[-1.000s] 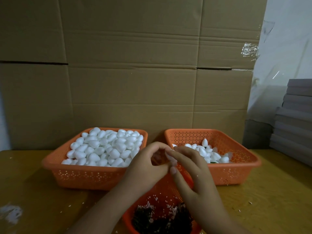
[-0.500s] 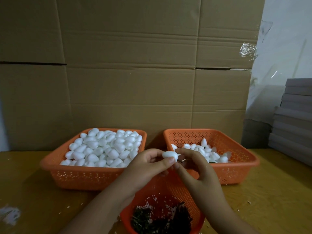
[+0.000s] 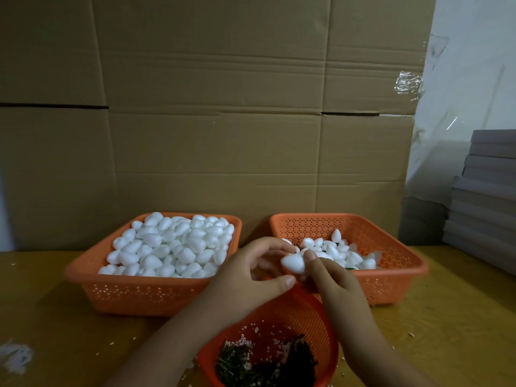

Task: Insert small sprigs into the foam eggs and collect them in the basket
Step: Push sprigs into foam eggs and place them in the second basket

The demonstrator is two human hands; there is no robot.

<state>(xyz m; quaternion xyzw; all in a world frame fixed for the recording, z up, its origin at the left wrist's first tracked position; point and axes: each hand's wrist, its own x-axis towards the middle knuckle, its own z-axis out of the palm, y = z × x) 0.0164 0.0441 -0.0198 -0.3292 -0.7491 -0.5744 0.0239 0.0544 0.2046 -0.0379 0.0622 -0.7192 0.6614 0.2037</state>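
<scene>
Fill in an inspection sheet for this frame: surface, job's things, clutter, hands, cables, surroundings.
Surface: yellowish wooden table, white crumbs scattered on it.
Job's things: left orange plastic basket heaped with white foam eggs; right orange plastic basket holding fewer eggs; round orange plastic bowl of dark sprigs nearest the person; one white foam egg held above the bowl.
Clutter: white foam smear at the table's left edge.
Hands: right hand pinches the held egg; left hand curls beside it, contact unclear.
Cables: nothing seen.
Surroundings: brown cardboard boxes behind; grey stacked boards at right.
</scene>
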